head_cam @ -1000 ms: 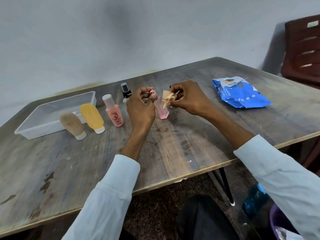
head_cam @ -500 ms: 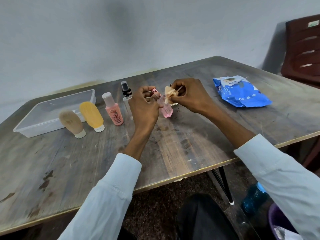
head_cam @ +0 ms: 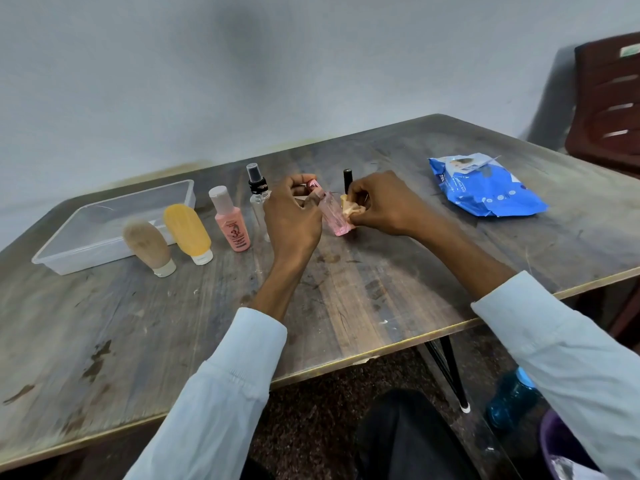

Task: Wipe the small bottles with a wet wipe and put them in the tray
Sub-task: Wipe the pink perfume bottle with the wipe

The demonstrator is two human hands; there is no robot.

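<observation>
At frame centre, the left hand (head_cam: 292, 220) grips a small pink bottle (head_cam: 334, 216) by its cap, steadying it, while the right hand (head_cam: 377, 206) pinches a crumpled wet wipe (head_cam: 350, 210) against it (the clear tray (head_cam: 104, 220) waits upper left on the desk (head_cam: 346, 306)).

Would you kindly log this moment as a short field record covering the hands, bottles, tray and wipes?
left hand: grips the pink clear bottle near its top
right hand: pinches a crumpled wipe against that bottle
tray: clear plastic, no bottles inside
bottles standing by: beige tube, yellow tube, pink labelled bottle, clear spray bottle
wipes pack: blue, lying right of the hands
</observation>
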